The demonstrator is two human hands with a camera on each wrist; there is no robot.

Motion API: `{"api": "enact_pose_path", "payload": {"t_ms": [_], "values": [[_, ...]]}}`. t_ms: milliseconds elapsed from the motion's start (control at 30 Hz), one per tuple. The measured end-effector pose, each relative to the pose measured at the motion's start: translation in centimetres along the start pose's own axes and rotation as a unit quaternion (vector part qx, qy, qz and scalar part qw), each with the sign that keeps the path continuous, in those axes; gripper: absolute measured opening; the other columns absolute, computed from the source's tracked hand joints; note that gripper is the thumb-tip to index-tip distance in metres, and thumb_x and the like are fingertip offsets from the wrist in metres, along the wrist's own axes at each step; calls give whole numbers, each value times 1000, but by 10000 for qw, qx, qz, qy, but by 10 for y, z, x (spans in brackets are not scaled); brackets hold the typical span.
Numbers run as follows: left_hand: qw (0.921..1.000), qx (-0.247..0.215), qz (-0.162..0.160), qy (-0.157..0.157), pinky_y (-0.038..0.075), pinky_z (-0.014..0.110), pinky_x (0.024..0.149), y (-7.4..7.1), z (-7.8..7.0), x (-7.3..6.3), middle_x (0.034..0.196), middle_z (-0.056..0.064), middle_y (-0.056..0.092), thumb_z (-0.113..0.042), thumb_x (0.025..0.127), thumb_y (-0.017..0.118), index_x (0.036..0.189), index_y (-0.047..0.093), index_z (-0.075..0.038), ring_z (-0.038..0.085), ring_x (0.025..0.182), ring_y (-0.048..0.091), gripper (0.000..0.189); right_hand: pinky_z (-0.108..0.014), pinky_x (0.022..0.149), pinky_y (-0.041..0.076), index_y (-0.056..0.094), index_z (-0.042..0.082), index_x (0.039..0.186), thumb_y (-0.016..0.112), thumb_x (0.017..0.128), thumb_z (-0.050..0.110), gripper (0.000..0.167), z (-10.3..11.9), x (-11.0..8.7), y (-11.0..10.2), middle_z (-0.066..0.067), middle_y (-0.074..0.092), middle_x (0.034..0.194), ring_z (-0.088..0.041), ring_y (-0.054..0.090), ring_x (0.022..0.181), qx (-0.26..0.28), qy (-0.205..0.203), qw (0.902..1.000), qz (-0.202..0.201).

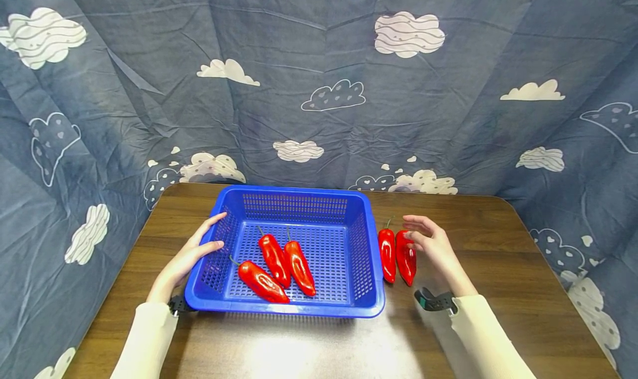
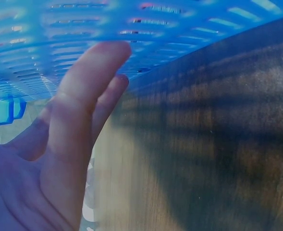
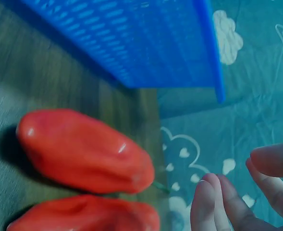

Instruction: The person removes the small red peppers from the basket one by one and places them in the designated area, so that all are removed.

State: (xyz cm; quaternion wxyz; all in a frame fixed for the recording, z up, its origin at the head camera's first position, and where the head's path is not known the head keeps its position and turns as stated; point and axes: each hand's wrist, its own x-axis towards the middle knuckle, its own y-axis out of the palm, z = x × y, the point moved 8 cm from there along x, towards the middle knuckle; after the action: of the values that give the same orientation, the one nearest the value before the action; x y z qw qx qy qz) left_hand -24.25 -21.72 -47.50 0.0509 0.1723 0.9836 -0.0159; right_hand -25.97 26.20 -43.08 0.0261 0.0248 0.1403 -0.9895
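Observation:
A blue plastic basket [image 1: 284, 308] with slotted walls stands on the table, holding three glossy red peppers with green stems: one lower left [image 1: 262, 282], one in the middle [image 1: 274, 260] and one to its right [image 1: 299, 268]. At the basket's left rim is my left hand [image 1: 186, 257], fingers and thumb extended and overlapping the rim in the head view; firm contact cannot be told. Two more red peppers, a near one [image 1: 386, 255] and an outer one [image 1: 406, 260], lie side by side right of the basket. My right hand [image 1: 432, 245] hovers by the outer one, fingers loosely bent, holding nothing.
The brown wooden table [image 1: 478, 246] extends around the basket, with a bright glare near its front. A dark blue curtain [image 1: 319, 124] printed with white clouds hangs behind and on both sides. A dark wrist device [image 1: 433, 300] sits on the right wrist.

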Motion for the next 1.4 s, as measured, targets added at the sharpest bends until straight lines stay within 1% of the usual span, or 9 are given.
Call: {"api": "enact_pose_path", "payload": {"t_ms": [167,433,667,800,900,1067,1167,1333,1400], "values": [[9999,-118,43,7,50,49,81,1,0,-1,147,24,21,-11,98,49,152,19,-24,42,116,43,63,-33,78,54,43,-13,131,47,94,-3,39,15,-1,9,-18,59,116,-9,62,86,248,-302,9991,137],[9998,-174,36,-21,50,51,79,1,0,0,147,24,20,-11,98,49,152,19,-25,44,114,44,63,-30,78,54,44,-13,129,46,95,-2,36,31,-3,23,-15,62,112,-15,65,87,377,-442,9976,382],[9998,-182,51,0,50,51,80,2,-1,0,148,24,19,-11,98,49,152,19,-24,44,115,43,64,-32,79,54,44,-14,129,45,95,-4,36,47,-4,37,-26,58,116,-15,66,88,501,-583,9947,676],[9999,-153,35,5,50,50,80,1,-1,0,148,24,19,-11,98,49,152,19,-24,44,116,42,63,-36,79,54,44,-13,129,47,95,-2,36,54,-3,45,-32,56,117,-23,66,91,469,-621,9936,819],[9999,-119,21,8,50,49,80,1,-1,0,148,24,19,-11,98,49,152,19,-24,44,117,41,63,-34,80,54,45,-13,130,48,95,0,36,57,-2,52,-35,54,119,-28,66,93,475,-633,9922,960],[10000,-50,-2,19,50,48,80,1,-1,0,149,24,19,-11,98,49,152,19,-23,44,117,40,63,-35,79,54,46,-13,129,49,95,0,36,63,1,65,-37,53,118,-32,65,93,555,-687,9895,1140],[10000,-51,1,18,50,49,80,1,-1,0,149,24,19,-11,98,49,152,19,-23,45,117,41,63,-35,78,54,46,-13,128,49,95,0,36,65,2,71,-33,55,118,-31,65,94,529,-699,9887,1215],[10000,-25,-3,33,50,49,80,0,-1,0,149,24,19,-11,98,49,152,20,-22,45,117,40,63,-35,79,54,48,-11,126,50,95,1,33,68,3,83,-24,59,117,-21,65,91,446,-691,9872,1365],[10000,-36,-1,27,50,49,80,0,-1,0,149,24,18,-11,98,49,152,20,-22,45,117,40,63,-37,80,54,49,-10,126,50,95,1,33,68,4,87,-25,59,116,-19,66,90,464,-646,9867,1418]]}}
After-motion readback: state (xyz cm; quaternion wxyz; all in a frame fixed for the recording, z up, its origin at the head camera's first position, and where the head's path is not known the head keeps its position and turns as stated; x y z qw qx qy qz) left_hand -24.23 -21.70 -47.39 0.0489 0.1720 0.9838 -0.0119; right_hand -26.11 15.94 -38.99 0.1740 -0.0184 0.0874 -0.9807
